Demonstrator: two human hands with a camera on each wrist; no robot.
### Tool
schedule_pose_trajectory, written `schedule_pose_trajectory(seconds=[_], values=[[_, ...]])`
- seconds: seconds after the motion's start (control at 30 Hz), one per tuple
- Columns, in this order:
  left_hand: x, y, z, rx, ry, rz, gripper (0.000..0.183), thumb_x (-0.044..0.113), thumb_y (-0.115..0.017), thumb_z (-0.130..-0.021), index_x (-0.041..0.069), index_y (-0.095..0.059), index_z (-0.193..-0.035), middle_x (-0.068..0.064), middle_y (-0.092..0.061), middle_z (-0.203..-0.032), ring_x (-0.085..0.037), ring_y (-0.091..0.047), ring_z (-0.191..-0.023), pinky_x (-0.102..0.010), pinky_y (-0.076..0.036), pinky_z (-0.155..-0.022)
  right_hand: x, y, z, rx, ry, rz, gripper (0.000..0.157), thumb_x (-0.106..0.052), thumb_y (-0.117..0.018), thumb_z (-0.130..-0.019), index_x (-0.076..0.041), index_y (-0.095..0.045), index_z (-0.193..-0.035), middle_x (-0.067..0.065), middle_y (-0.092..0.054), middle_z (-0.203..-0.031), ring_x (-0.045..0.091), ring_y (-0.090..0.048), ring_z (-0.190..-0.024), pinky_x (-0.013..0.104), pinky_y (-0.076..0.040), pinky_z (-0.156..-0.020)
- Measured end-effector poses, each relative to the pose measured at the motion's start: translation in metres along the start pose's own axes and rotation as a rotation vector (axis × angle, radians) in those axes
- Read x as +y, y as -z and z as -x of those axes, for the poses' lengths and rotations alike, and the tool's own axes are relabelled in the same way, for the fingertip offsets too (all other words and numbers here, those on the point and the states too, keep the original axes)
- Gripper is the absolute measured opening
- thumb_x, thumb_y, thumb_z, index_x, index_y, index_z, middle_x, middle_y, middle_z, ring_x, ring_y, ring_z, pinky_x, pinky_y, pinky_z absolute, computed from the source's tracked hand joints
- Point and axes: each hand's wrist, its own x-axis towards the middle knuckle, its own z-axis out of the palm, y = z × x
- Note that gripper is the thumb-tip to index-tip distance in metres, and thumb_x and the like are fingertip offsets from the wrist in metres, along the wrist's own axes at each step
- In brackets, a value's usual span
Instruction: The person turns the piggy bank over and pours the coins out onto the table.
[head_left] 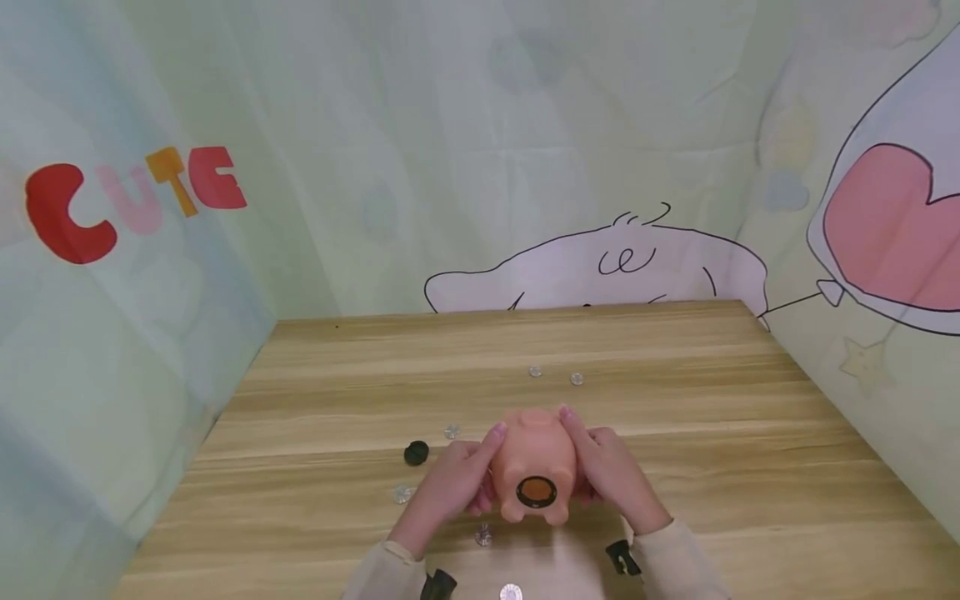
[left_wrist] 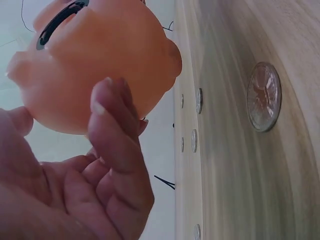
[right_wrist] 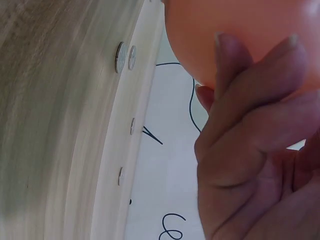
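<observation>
A pink-orange piggy bank [head_left: 538, 446] is held above the wooden table, its underside turned toward the head camera. A round black-rimmed hole [head_left: 536, 492] shows in that underside, between the stubby feet. My left hand [head_left: 452, 482] grips one side of the bank, thumb up near the top and fingers curled underneath. On the other side my right hand [head_left: 613, 468] grips it the same way. In the right wrist view, curled fingers [right_wrist: 260, 80] press against the smooth body. A round black plug [head_left: 416, 452] lies on the table left of the left hand.
Several silver coins lie scattered on the wooden table [head_left: 315, 392]: two toward the back, including one coin [head_left: 577, 379], others left and in front, such as a coin [head_left: 483, 535] beneath the hands. A printed curtain [head_left: 465, 150] encloses the back and sides.
</observation>
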Motion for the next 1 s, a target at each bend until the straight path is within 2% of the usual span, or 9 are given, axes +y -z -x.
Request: schedule_pose_trajectory(seconds=[0.1,0.23,0.33,0.43,0.5,0.57,0.67,0.8,1.0], values=[[0.000,0.001,0.000,-0.002,-0.008,0.003,0.071,0.065,-0.037,-0.099,0.005,-0.064,-0.073,-0.005,-0.058,-0.056,-0.013,-0.051,-0.045,-0.024,-0.045,-0.042,-0.001,0.001,0.000,0.000,0.013,-0.004,0.076,-0.070,-0.037,-0.096,-0.005,-0.062,-0.067,0.007,-0.055,-0.048,0.017,-0.050,-0.039,0.030,-0.043,-0.039],[0.001,0.002,0.000,-0.002,-0.026,0.013,0.066,0.062,-0.040,-0.100,0.003,-0.064,-0.080,-0.006,-0.057,-0.058,-0.014,-0.050,-0.047,-0.026,-0.046,-0.045,-0.001,0.001,0.000,-0.001,0.033,-0.032,0.069,-0.065,-0.040,-0.098,-0.004,-0.065,-0.079,0.008,-0.057,-0.053,0.019,-0.053,-0.045,0.031,-0.044,-0.040],[0.001,0.004,0.001,-0.007,-0.041,0.029,0.064,0.059,-0.042,-0.101,0.000,-0.067,-0.107,-0.007,-0.062,-0.073,-0.017,-0.056,-0.056,-0.031,-0.049,-0.050,0.000,0.003,0.001,-0.027,0.075,-0.067,0.059,-0.057,-0.048,-0.099,-0.001,-0.067,-0.102,0.009,-0.062,-0.068,0.021,-0.059,-0.054,0.035,-0.051,-0.044],[0.000,0.005,0.000,-0.018,-0.061,0.062,0.066,0.054,-0.051,-0.100,0.002,-0.052,-0.139,-0.011,-0.064,-0.102,-0.021,-0.064,-0.076,-0.035,-0.055,-0.061,0.003,0.008,0.001,-0.093,0.144,-0.101,0.052,-0.042,-0.061,-0.098,0.000,-0.058,-0.128,0.015,-0.065,-0.097,0.023,-0.065,-0.071,0.039,-0.057,-0.053],[0.000,0.006,-0.001,-0.019,-0.087,0.078,0.072,0.050,-0.060,-0.097,0.005,-0.041,-0.149,-0.014,-0.059,-0.121,-0.023,-0.066,-0.088,-0.036,-0.057,-0.070,0.005,0.013,0.002,-0.142,0.202,-0.114,0.057,-0.032,-0.068,-0.096,-0.001,-0.050,-0.140,0.019,-0.060,-0.117,0.025,-0.068,-0.084,0.039,-0.058,-0.062],[0.000,0.008,-0.002,-0.019,-0.112,0.101,0.078,0.045,-0.070,-0.091,0.008,-0.037,-0.151,-0.015,-0.052,-0.133,-0.024,-0.066,-0.095,-0.036,-0.057,-0.078,0.008,0.018,0.002,-0.184,0.260,-0.123,0.065,-0.025,-0.074,-0.091,-0.002,-0.044,-0.145,0.024,-0.054,-0.131,0.028,-0.067,-0.096,0.038,-0.059,-0.070],[0.000,0.010,-0.002,-0.025,-0.142,0.125,0.087,0.038,-0.081,-0.083,0.012,-0.035,-0.152,-0.015,-0.046,-0.142,-0.024,-0.065,-0.099,-0.038,-0.055,-0.083,0.010,0.024,0.001,-0.214,0.330,-0.120,0.073,-0.020,-0.079,-0.086,-0.003,-0.042,-0.147,0.025,-0.047,-0.140,0.032,-0.065,-0.106,0.034,-0.057,-0.078],[-0.001,0.011,0.000,-0.039,-0.157,0.155,0.089,0.032,-0.085,-0.080,0.013,-0.036,-0.151,-0.014,-0.044,-0.144,-0.025,-0.065,-0.099,-0.037,-0.055,-0.085,0.011,0.025,0.001,-0.229,0.363,-0.121,0.078,-0.019,-0.082,-0.082,-0.003,-0.042,-0.147,0.025,-0.045,-0.143,0.036,-0.063,-0.109,0.031,-0.056,-0.081],[-0.001,0.008,0.001,-0.006,-0.205,0.243,0.092,0.020,-0.089,-0.075,0.020,-0.037,-0.151,-0.008,-0.035,-0.153,-0.030,-0.063,-0.108,-0.036,-0.056,-0.082,0.014,0.021,-0.001,-0.209,0.431,-0.250,0.082,-0.002,-0.083,-0.078,-0.002,-0.041,-0.148,0.022,-0.038,-0.150,0.046,-0.056,-0.118,0.036,-0.057,-0.082]])
